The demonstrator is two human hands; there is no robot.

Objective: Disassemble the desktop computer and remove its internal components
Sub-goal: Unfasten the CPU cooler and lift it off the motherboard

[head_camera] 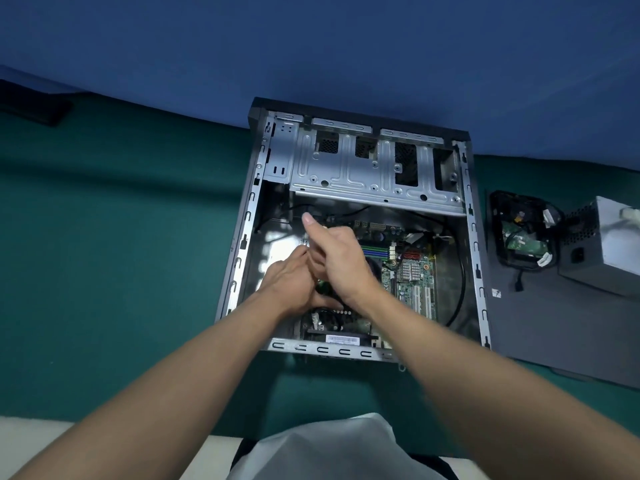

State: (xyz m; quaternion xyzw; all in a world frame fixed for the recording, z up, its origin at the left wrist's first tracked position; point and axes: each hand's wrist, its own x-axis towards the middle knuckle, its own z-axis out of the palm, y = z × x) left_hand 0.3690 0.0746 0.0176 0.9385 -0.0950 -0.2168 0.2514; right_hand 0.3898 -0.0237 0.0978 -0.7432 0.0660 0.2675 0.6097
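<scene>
Evidently over the motherboard (412, 271) inside the open computer case (381, 178) on the desk (104, 237), the right hand (341, 263) curls, thumb raised, touching the left hand (292, 284), though I cannot tell whether either grips the dark green-black part (323, 288) between them; the stiff, fragile board probably wants edge grips.

No legible txt; barcode sticker (341, 339) on part at case (242, 244) near edge, unreadable.

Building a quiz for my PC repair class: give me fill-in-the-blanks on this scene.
The left hand and right hand work inside the open case, over its ___. The power supply sits to the ___ of the case. The backdrop behind it is ___.
Missing: motherboard, right, blue.
</scene>
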